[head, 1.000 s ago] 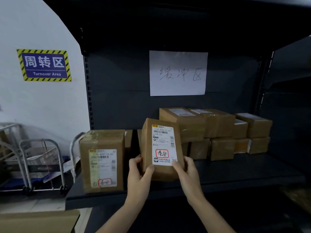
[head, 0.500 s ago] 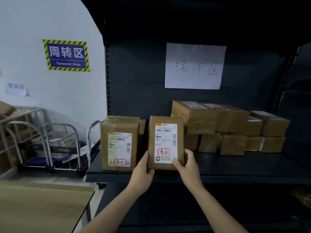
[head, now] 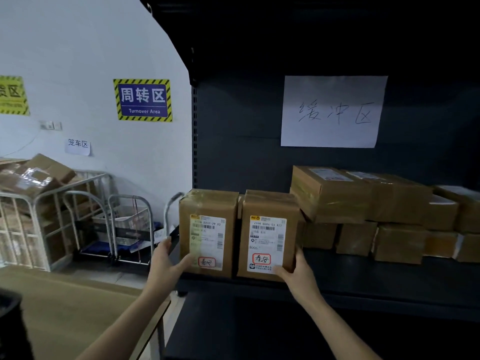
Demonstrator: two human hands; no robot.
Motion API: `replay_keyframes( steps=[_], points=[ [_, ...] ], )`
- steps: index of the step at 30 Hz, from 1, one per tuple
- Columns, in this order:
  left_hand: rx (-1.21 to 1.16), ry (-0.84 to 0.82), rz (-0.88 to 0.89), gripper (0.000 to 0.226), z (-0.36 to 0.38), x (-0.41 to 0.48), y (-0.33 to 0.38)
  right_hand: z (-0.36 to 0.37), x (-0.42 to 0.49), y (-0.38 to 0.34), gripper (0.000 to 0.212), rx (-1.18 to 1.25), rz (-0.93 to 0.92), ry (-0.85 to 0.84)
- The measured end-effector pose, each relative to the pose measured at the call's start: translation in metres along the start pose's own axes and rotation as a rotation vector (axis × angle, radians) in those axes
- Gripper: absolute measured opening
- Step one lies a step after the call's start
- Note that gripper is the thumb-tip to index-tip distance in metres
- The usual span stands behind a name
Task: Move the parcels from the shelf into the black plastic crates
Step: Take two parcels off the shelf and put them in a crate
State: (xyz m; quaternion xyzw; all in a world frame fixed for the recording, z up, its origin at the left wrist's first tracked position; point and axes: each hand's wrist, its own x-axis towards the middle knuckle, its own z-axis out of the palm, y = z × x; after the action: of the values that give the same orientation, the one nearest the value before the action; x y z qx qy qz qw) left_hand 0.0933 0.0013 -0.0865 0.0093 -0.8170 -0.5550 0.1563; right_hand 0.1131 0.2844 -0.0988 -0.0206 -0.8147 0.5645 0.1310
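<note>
Two brown labelled parcels stand upright side by side at the front left of the dark shelf point(head: 363, 284). My left hand point(head: 166, 263) grips the lower left corner of the left parcel point(head: 207, 203), thumb on its front label. My right hand point(head: 296, 274) grips the lower right corner of the right parcel point(head: 267, 206), thumb on its label. The two parcels touch or nearly touch. Behind and to the right lies a stack of several more brown parcels point(head: 363, 198). A black edge, perhaps a crate point(head: 10, 323), shows at the bottom left.
A wooden table point(head: 78, 307) stands left of the shelf, below my left arm. Metal trolleys point(head: 130, 224) and a cage cart with cardboard boxes point(head: 31, 203) line the white wall. A handwritten paper sign point(head: 332, 110) hangs on the shelf back.
My left hand left the right parcel and moved onto the left parcel's corner. The right parcel now stands against the left one. The view has swung left.
</note>
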Motion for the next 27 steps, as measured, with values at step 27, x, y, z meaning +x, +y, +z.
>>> replay_keyframes(
  steps=[27],
  points=[
    [-0.34,-0.134,0.004,0.016,-0.008,-0.032,0.037,-0.007,-0.029,-0.024,0.046,0.27,-0.025,-0.04]
  ],
)
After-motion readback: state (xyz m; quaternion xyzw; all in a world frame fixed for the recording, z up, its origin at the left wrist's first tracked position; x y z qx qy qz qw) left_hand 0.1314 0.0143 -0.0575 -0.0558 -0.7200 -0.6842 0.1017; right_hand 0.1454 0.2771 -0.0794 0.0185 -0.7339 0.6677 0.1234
